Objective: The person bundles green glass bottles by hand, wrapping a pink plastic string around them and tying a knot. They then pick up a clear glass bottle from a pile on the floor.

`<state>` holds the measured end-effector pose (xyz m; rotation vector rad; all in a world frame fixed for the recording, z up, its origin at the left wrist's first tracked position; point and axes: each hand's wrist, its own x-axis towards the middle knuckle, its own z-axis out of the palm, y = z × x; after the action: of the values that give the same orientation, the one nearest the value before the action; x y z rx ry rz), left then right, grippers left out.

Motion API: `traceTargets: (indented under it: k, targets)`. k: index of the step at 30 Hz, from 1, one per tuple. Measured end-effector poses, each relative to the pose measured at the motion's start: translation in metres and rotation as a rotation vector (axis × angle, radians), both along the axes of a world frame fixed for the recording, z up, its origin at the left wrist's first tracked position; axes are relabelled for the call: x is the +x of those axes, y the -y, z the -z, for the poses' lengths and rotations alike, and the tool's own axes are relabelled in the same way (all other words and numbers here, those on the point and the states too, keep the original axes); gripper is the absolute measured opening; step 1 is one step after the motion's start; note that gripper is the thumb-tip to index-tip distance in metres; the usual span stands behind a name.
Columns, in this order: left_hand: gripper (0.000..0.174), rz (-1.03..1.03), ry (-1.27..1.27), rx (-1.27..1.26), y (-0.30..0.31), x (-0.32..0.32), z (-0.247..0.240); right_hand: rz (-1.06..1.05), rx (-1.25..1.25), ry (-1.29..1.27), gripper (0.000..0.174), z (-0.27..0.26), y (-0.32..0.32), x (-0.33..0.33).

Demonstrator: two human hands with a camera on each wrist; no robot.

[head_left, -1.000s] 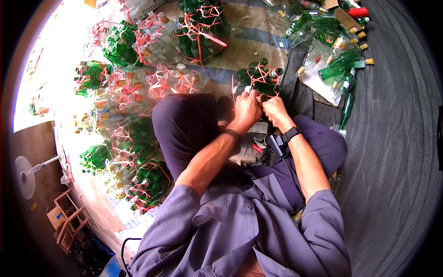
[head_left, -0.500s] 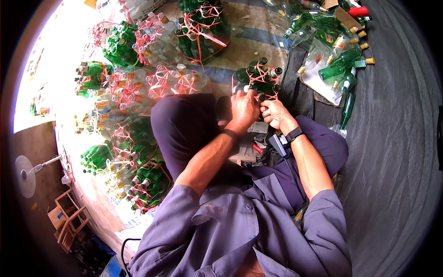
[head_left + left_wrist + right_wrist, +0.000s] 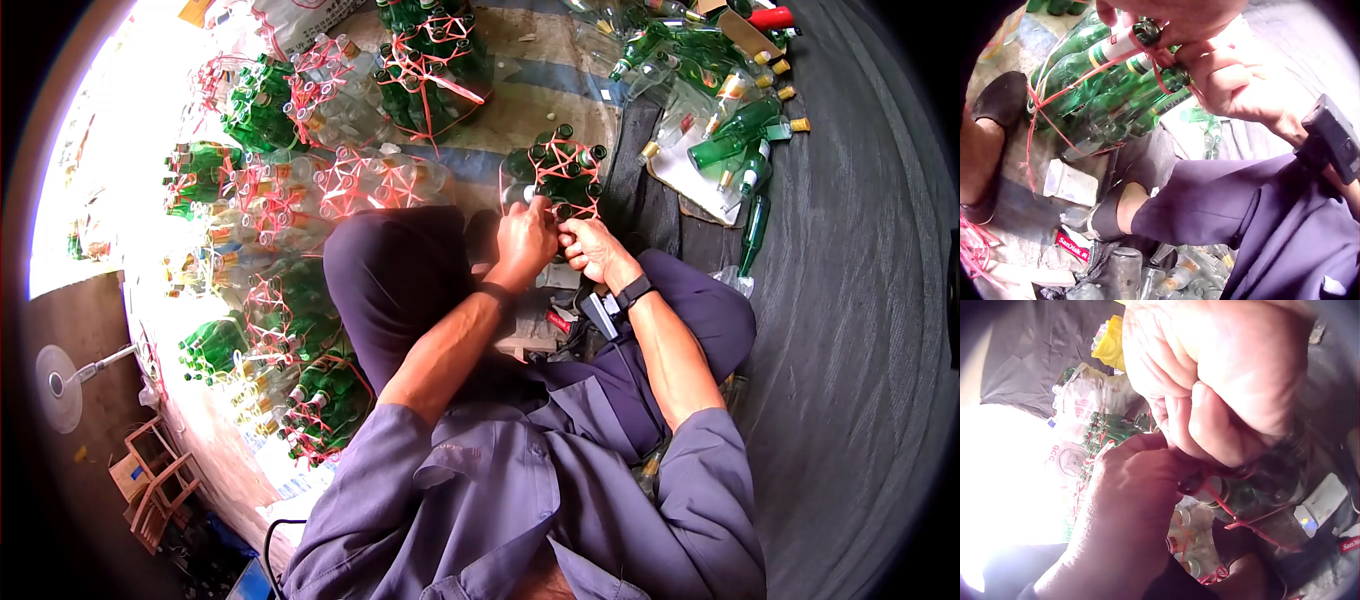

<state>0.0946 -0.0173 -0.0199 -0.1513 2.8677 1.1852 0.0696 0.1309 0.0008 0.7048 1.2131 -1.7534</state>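
In the head view my left hand (image 3: 525,243) and right hand (image 3: 595,250) meet at the near side of a bundle of green glass bottles (image 3: 570,180). Pink-red plastic twine (image 3: 1107,67) runs around the bundle and between its necks in the left wrist view. There, my right fingers (image 3: 1225,78) curl in and pinch the twine beside a bottle mouth. The left hand also pinches the twine, close over the necks; its fingertips are partly hidden. In the right wrist view a strand (image 3: 1221,503) trails down from beneath both hands.
Several tied bottle bundles (image 3: 290,190) stand to the left, with another green bundle (image 3: 430,75) ahead. Loose bottles (image 3: 740,135) lie at the right on dark cloth (image 3: 840,330). A white box (image 3: 1071,182) and a SanDisk packet (image 3: 1074,242) lie near the foot.
My right hand has turned slightly and drawn down a little from the necks. The left hand has shifted slightly left and toward the body. The bundle stays in place.
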Motion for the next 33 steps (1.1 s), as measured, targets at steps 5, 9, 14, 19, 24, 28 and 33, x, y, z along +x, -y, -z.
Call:
traceTargets:
  k: [5, 9, 14, 19, 24, 28, 33]
  targets:
    - [0.023, -0.002, -0.004, -0.022, -0.001, -0.001, 0.008, -0.037, -0.009, -0.037, 0.017, 0.004, -0.002, 0.0]
    - [0.024, -0.009, -0.059, -0.072, -0.004, -0.002, 0.009, -0.028, 0.027, -0.084, 0.017, 0.005, 0.0, 0.002]
    - [0.026, 0.034, -0.083, -0.126, -0.004, -0.004, -0.001, 0.011, 0.077, -0.123, 0.015, 0.001, 0.004, 0.003]
    - [0.024, 0.126, -0.086, -0.19, -0.003, -0.005, -0.005, 0.003, 0.144, -0.169, 0.018, 0.009, 0.005, 0.004]
    - [0.022, 0.107, -0.146, -0.144, -0.005, -0.006, -0.002, -0.049, 0.261, -0.262, 0.019, 0.017, 0.003, 0.005]
    - [0.02, 0.062, -0.153, -0.095, -0.005, -0.007, 0.001, -0.375, 0.753, -0.816, 0.02, 0.009, 0.001, 0.005]
    - [0.019, 0.05, -0.088, -0.069, -0.005, -0.01, 0.0, -0.477, 1.006, -0.848, 0.022, 0.005, 0.005, 0.015]
